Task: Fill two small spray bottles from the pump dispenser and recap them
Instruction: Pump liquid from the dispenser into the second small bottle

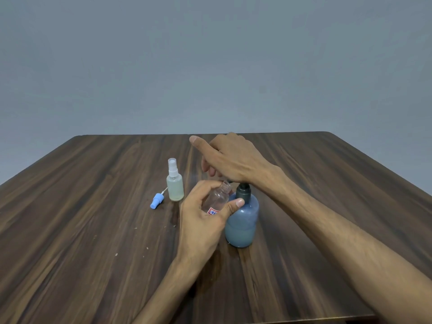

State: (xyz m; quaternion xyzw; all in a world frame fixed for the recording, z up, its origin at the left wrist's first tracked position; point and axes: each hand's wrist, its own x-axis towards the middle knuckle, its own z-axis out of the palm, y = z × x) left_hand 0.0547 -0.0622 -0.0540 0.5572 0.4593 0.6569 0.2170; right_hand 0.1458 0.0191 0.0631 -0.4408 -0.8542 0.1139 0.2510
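Table: dark brown wood-grain tabletop point(93, 230), with a few pale specks scattered on its near-left part.
Wall: plain grey-blue wall point(210, 54) behind the far edge of the table.
Filled bottle: small clear plastic spray bottle with a clear cap and pale liquid inside point(175, 183), upright, left of both hands and apart from them.
Loose sprayer: light blue plastic spray head with a thin white dip tube point(157, 200), lying on its side just left of the filled bottle's base, tube pointing toward that bottle.
Dispenser: rounded blue translucent pump bottle with a dark grey pump top point(243, 220), upright near the table's middle; liquid fills roughly its lower third.
In the way: the right hand covers the pump head, so the spout is mostly hidden.
Open bottle: small clear uncapped plastic bottle with a red and white label point(216, 198), tilted with its threaded neck up toward the pump spout, touching the dispenser's left side.
Left hand point(201, 218): fingers and thumb curled round the open bottle, holding it, thumb tip resting against the dispenser's shoulder.
Right hand point(231, 160): palm down on the pump top, index finger stretched out to the left, other fingers loosely bent downward, forearm running in from the lower right.
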